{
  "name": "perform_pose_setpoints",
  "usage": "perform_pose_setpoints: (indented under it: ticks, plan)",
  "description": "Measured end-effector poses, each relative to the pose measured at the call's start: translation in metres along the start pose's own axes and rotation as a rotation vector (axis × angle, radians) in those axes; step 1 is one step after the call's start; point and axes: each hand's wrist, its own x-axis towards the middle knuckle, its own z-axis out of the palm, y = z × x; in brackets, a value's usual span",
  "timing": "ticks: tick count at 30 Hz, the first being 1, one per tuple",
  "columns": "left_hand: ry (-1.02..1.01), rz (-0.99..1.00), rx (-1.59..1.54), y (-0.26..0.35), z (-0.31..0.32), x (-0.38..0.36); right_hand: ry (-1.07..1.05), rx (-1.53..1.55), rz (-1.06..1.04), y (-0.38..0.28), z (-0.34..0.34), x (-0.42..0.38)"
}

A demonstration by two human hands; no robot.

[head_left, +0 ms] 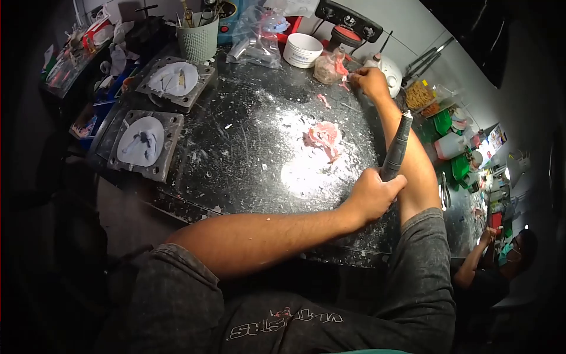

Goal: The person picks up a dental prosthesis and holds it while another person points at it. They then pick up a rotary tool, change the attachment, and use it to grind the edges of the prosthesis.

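My left hand (377, 194) is wrapped round a dark rotary handpiece (396, 152), which stands nearly upright with its metal tip up. Stretched out to the back of the bench, my right hand (371, 84) has its fingers bent together beside a white rounded unit (390, 75). What those fingers grip, if anything, I cannot make out. Just left of them sits a clear rounded jar (329, 69) with pink material on it. A pink and whitish moulded piece (324, 135) lies in the lamp light on the bench, apart from both hands.
White scraps litter the dark bench top (236, 159). Two metal flasks with white plaster (140, 141) are at the left. Along the back are a tool cup (198, 40), plastic bags (256, 41) and a white tub (303, 50). Another person (495, 265) sits at the right.
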Motion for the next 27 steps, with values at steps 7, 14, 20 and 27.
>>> perform_pose_setpoints:
  ticks: [7,14,20,27]
  plan:
    - [0.058,0.112,-0.059,0.004,-0.005,0.007,0.074,0.065,-0.066,-0.006,-0.010,-0.027]
    - [0.149,0.241,0.242,0.000,-0.010,0.020,0.104,0.804,0.025,0.020,-0.062,-0.132]
    - [0.097,0.274,0.502,0.002,-0.018,0.026,0.287,1.184,-0.062,-0.017,-0.096,-0.197]
    - [0.038,0.174,0.599,0.005,-0.014,0.022,0.379,1.229,-0.210,-0.032,-0.111,-0.200]
